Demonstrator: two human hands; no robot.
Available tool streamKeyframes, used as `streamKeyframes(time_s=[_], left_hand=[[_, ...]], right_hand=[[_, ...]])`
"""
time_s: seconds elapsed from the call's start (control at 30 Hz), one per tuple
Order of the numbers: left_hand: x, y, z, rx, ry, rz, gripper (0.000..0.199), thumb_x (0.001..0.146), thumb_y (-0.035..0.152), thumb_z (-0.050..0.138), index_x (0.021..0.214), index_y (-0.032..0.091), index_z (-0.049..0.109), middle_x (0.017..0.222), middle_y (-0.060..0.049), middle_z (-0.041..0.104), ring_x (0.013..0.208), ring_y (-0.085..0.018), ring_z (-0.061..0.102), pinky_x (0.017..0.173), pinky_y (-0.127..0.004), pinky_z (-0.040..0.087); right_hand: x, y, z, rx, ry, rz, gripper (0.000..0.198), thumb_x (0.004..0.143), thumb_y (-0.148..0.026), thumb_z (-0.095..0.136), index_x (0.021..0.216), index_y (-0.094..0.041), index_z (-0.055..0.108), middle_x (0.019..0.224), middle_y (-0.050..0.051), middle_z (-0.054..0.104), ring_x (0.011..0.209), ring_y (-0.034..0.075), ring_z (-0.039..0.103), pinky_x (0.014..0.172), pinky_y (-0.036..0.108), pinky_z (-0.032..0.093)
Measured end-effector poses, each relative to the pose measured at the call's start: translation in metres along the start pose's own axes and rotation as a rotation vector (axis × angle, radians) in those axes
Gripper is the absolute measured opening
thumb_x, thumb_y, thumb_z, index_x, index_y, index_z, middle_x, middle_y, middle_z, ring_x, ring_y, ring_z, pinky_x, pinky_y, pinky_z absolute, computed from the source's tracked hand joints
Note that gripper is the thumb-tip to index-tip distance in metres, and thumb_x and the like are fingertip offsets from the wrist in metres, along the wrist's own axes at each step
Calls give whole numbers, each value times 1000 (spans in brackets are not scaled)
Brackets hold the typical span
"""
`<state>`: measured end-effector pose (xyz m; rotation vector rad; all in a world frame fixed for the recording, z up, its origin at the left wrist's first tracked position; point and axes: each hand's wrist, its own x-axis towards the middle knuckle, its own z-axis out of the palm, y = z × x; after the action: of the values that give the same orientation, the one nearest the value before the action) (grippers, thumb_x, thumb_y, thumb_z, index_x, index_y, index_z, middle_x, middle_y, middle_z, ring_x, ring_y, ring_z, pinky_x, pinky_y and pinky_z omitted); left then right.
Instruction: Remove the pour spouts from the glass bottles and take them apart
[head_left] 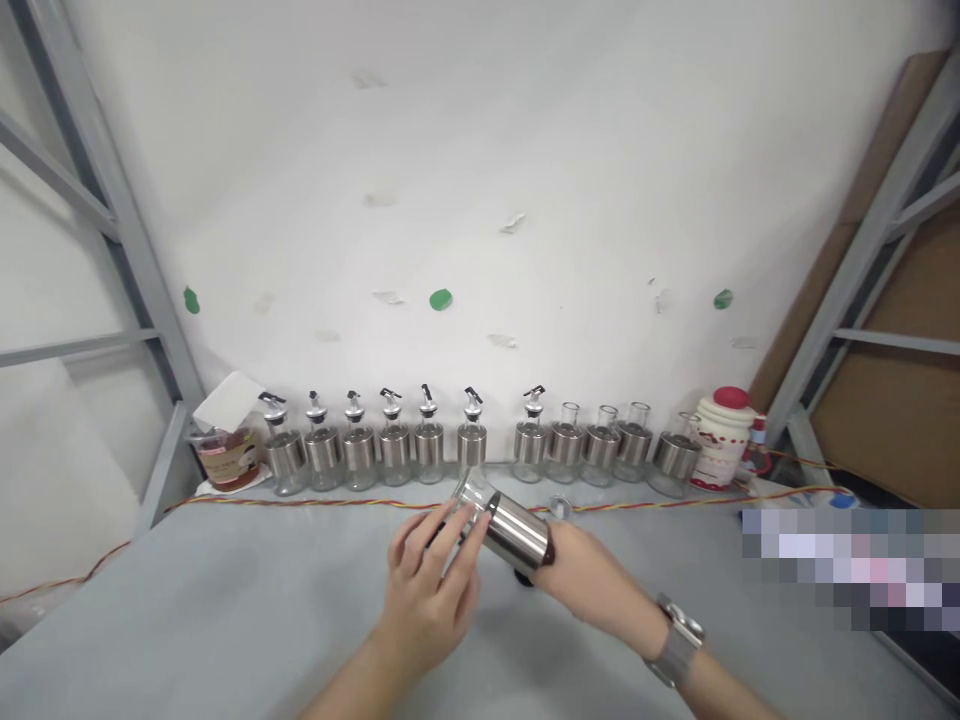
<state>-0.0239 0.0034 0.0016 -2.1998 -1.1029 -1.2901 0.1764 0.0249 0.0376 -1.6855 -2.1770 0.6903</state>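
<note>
A glass oil bottle (517, 532) with a steel sleeve is held tilted above the table, its clear neck toward the upper left. My right hand (574, 565) has hold of it from the base end; the bottle hides most of those fingers. At the neck and shoulder, the bent fingers of my left hand (431, 590) close around the glass. Something dark shows between the left fingers, too hidden to name. Below the sleeve a small black piece (525, 578) is partly visible. Behind the bottle, a small clear item (559, 507) lies on the table.
Along the wall stand several similar bottles with pour spouts (393, 440) and several without spouts (602, 445). A brown-filled tub (225, 460) is at the left end, a cream container (721, 440) with a red lid at the right. A twisted red-yellow wire (337, 503) crosses the grey table (247, 600).
</note>
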Motion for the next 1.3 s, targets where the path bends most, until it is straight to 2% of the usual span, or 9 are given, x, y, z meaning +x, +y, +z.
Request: streamKeyframes(time_s=[0.23,0.4,0.57,0.73,0.87,0.93,1.1,1.2,1.3], left_hand=[[9,3,-2,139,-25,91,61,74,9,48,130,25,30,119,-3,54,114,-21,44,102,-38,18],[12,7,1,186,-178,140,61,74,1,37,129,27,32,127,-1,46,122,-21,33,105,-42,4],[10,1,1,119,-253,70,57,69,-1,38,120,23,44,113,-6,58,111,-22,47,103,-43,13],[8,-6,6,172,-289,-101,44,55,6,51,96,21,56,89,-8,61,87,-26,54,95,-47,24],[9,-1,8,7,-223,-383,30,49,19,62,79,21,56,78,-6,58,78,-27,52,86,-47,31],[11,5,9,-225,-197,-604,29,50,25,66,76,21,55,75,-4,59,74,-25,53,79,-43,36],[17,14,12,-820,-165,-1149,35,48,31,71,77,17,57,66,-2,61,64,-20,56,62,-31,43],[17,13,13,-876,-197,-1184,31,49,28,70,75,16,57,65,-1,61,62,-18,56,59,-28,43],[15,12,14,-841,-211,-1131,34,48,24,70,78,15,56,67,-1,62,63,-18,57,59,-28,44]], right_hand=[[-6,11,8,-31,112,-57,16,68,-19,47,78,-23,59,70,1,66,65,16,60,49,19,33],[-16,2,10,-318,196,-30,20,69,-15,45,83,-20,59,76,8,68,65,22,63,50,23,34],[-21,-6,14,-358,150,-186,17,72,-15,48,84,-15,59,81,10,65,73,24,61,61,28,41],[-22,3,-17,135,193,-369,42,70,-33,61,109,-22,53,112,6,54,105,22,47,91,33,35],[-17,10,-31,778,491,-276,36,81,-39,46,114,-24,48,111,6,55,102,19,50,91,33,37],[-13,10,-24,1097,534,-191,33,83,-41,41,106,-20,55,102,8,60,95,20,55,86,35,42],[-11,0,17,1340,281,-58,24,69,-26,59,91,-18,64,104,8,62,98,23,55,87,37,42],[-16,-8,36,1323,43,-108,28,63,-18,62,91,-20,66,102,6,63,100,23,55,87,37,42],[-19,-12,41,1348,22,-89,31,61,-18,63,92,-22,66,105,5,63,101,22,54,89,37,40]])
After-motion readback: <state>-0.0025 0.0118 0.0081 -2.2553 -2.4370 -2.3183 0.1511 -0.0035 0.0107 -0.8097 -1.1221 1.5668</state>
